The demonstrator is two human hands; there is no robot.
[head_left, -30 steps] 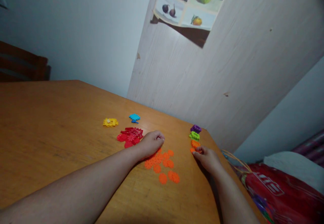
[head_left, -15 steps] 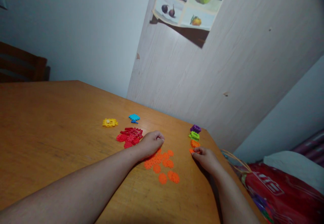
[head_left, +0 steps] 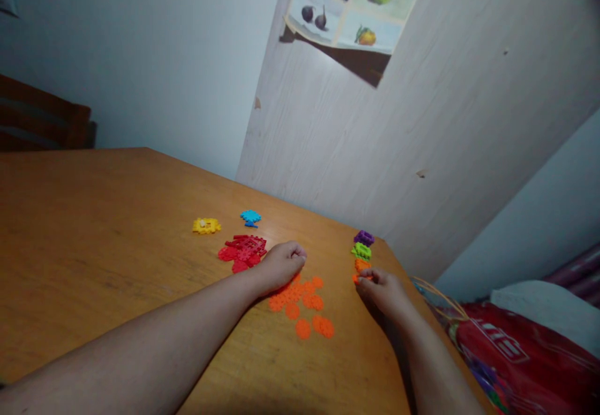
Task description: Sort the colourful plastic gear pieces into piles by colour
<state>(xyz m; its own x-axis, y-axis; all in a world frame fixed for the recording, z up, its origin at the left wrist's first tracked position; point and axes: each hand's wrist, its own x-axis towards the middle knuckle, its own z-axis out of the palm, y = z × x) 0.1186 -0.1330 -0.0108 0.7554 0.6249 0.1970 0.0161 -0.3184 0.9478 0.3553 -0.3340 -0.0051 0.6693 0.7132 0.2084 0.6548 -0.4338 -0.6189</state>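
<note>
Right hand [head_left: 375, 284] pinching orange piece [head_left: 356, 279] at desk's [head_left: 140, 265] right side, near green piece [head_left: 361, 251]; left hand [head_left: 285, 264] curling closed beside loose orange discs [head_left: 293, 296], red pieces [head_left: 244, 252] lying near left wrist.

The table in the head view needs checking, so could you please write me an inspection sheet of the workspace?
Surface: wooden table, with faint dark marks.
Job's things: loose orange pieces, some overlapping; purple piece, green piece and orange ones in a row on the right.
Clutter: red pile, yellow piece and blue pieces farther left.
Hands: left hand curled at the loose orange pieces, contents hidden; right hand with fingers at the row's near end, grip unclear.
Cables: nothing seen.
Surroundings: wooden chair, fruit pictures on the wall, red bag beside the table.
</note>
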